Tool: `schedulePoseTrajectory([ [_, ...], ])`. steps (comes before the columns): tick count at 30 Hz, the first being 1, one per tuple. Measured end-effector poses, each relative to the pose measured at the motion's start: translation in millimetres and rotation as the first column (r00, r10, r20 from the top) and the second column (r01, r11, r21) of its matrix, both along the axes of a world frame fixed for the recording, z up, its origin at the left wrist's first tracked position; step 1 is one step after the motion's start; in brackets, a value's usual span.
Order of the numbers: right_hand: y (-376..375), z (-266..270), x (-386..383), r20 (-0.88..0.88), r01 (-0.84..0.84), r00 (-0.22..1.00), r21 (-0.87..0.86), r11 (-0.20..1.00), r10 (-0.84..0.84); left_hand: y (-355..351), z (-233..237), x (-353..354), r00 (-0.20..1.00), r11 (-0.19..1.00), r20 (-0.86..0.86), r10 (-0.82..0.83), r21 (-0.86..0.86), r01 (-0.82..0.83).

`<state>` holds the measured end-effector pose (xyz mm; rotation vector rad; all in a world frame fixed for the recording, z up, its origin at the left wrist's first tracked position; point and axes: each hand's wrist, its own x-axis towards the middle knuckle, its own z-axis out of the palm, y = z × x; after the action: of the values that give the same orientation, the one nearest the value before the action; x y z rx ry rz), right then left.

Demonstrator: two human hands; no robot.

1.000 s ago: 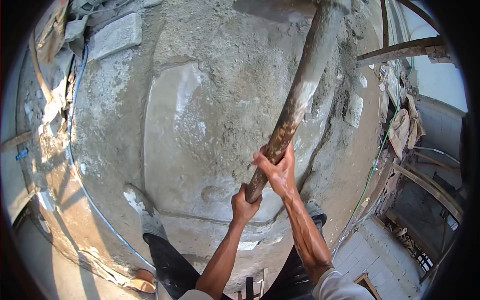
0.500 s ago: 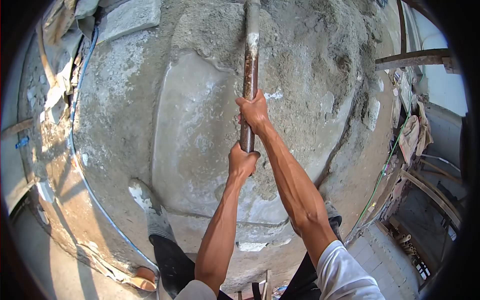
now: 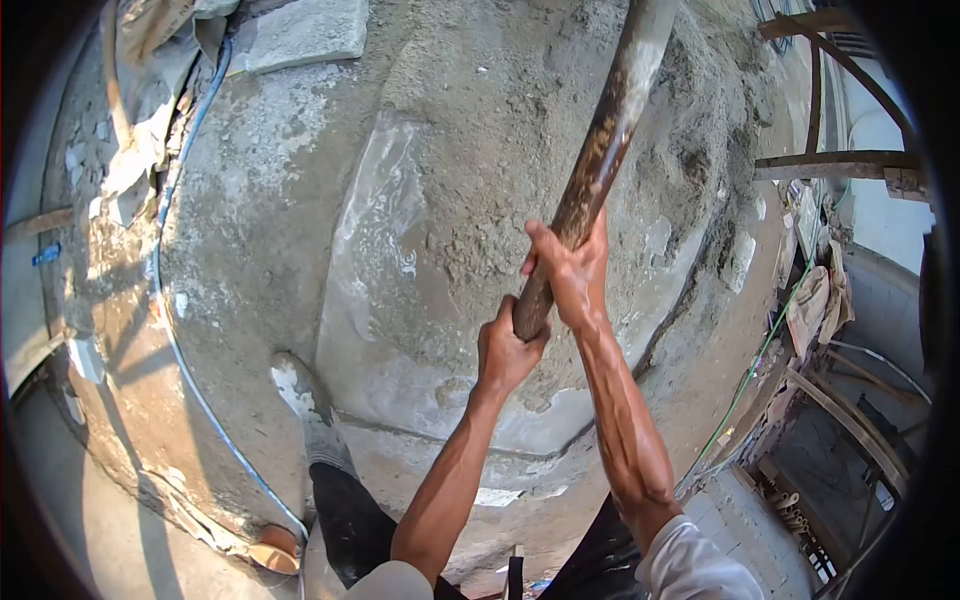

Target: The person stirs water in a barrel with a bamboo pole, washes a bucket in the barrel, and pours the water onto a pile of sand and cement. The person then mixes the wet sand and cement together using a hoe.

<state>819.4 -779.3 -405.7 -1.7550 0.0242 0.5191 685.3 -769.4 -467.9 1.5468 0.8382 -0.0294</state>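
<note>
A long wooden tool handle [image 3: 606, 150], worn and smeared with pale cement, slants up and to the right over the wet grey mix. Its working end lies beyond the top edge of the view. My left hand [image 3: 510, 348] is wrapped around the lower end of the handle. Higher up, my right hand [image 3: 578, 275] grips it, thumb along the side. Beneath and ahead of both hands lies wet cement mix [image 3: 480, 200], lumpy in the middle. A shiny pool of cement water [image 3: 375, 205] runs along its left side.
A blue hose [image 3: 168, 330] curves down the left. A pale slab [image 3: 305, 35] lies at the top left. Wooden beams [image 3: 835, 165] jut in at the right, near a green hose [image 3: 765, 355] and rubble. My cement-caked boot [image 3: 305, 400] stands at the mix's lower left.
The handle has swung from nearly upright to a rightward slant, and both hands moved right and slightly down. Lumpy mix now covers much of the pool, leaving a narrower wet strip.
</note>
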Motion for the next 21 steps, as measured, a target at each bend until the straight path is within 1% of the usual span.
schedulePoseTrajectory([
  [1, 29, -9, 37, 0.092, -0.017, 0.996, 0.006, 1.0, 0.016, 37, 3, 43, 0.999, 1.0, 0.036, -0.016, 0.018, 0.015],
  [2, 60, -18, 69, 0.173, -0.01, 0.985, 0.084, 0.996, -0.005, 70, 3, 76, 0.997, 0.999, 0.074, -0.018, 0.039, 0.015],
  [3, 89, -26, 94, 0.238, -0.022, 0.971, 0.1, 0.995, -0.002, 100, -11, 102, 0.993, 0.998, 0.109, -0.039, 0.059, 0.033],
  [4, 114, -46, 112, 0.284, -0.038, 0.959, 0.133, 0.99, -0.002, 127, -20, 118, 0.991, 1.0, 0.135, -0.014, -0.012, 0.016],
  [5, 138, -52, 115, 0.196, -0.044, 0.98, 0.077, 0.996, 0.028, 153, -20, 127, 0.996, 0.991, 0.069, -0.06, -0.117, 0.068],
  [6, 151, -80, 119, 0.13, -0.075, 0.99, 0.093, 0.993, 0.062, 166, -19, 120, 0.996, 0.978, 0.058, -0.062, -0.195, 0.072],
  [7, 158, -105, 107, 0.062, -0.075, 0.995, 0.008, 0.997, 0.074, 165, -18, 102, 0.999, 0.962, -0.025, -0.033, -0.273, 0.025],
  [8, 154, -109, 77, -0.096, -0.108, 0.99, -0.035, 0.994, 0.104, 160, -16, 76, 0.994, 0.94, -0.105, -0.006, -0.339, -0.03],
  [9, 144, -142, 48, -0.119, -0.155, 0.983, -0.143, 0.977, 0.139, 145, -21, 43, 0.983, 0.922, -0.18, 0.041, -0.372, -0.106],
  [10, 132, -135, 12, -0.182, -0.175, 0.973, -0.179, 0.968, 0.142, 126, -25, 14, 0.966, 0.897, -0.244, 0.084, -0.404, -0.18],
  [11, 123, -125, -13, -0.141, -0.156, 0.981, -0.189, 0.97, 0.13, 113, -20, -11, 0.955, 0.895, -0.283, 0.092, -0.397, -0.204],
  [12, 112, -128, -24, -0.101, -0.169, 0.983, -0.192, 0.967, 0.152, 102, -19, -26, 0.941, 0.89, -0.329, 0.082, -0.401, -0.218],
  [14, 92, -98, -29, -0.356, -0.209, 0.92, -0.088, 0.974, 0.165, 76, 9, -52, 0.924, 0.896, -0.373, 0.081, -0.379, -0.232],
  [15, 101, -100, -16, -0.337, -0.213, 0.923, -0.054, 0.975, 0.183, 67, 13, -57, 0.92, 0.898, -0.379, 0.102, -0.362, -0.248],
  [16, 97, -104, -12, -0.433, -0.108, 0.896, 0.005, 0.994, 0.1, 47, 22, -75, 0.908, 0.9, -0.405, 0.11, -0.348, -0.264],
  [17, 87, -112, -12, -0.539, 0.013, 0.842, 0.041, 0.999, 0.012, 33, 23, -90, 0.9, 0.897, -0.422, 0.105, -0.351, -0.269],
  [18, 79, -125, -10, -0.569, 0.037, 0.822, 0.099, 0.994, 0.026, 22, 26, -105, 0.896, 0.918, -0.434, 0.093, -0.311, -0.246],
  [19, 66, -134, -27, -0.578, 0.023, 0.814, 0.131, 0.991, 0.057, 12, 30, -117, 0.905, 0.916, -0.409, 0.115, -0.309, -0.257],
  [20, 46, -138, -53, -0.585, 0.007, 0.806, 0.151, 0.989, 0.083, 0, 30, -135, 0.906, 0.921, -0.416, 0.082, -0.316, -0.229],
  [21, 29, -127, -76, -0.59, 0.042, 0.807, 0.09, 0.995, 0.019, -20, 25, -161, 0.901, 0.942, -0.429, 0.059, -0.276, -0.193],
])
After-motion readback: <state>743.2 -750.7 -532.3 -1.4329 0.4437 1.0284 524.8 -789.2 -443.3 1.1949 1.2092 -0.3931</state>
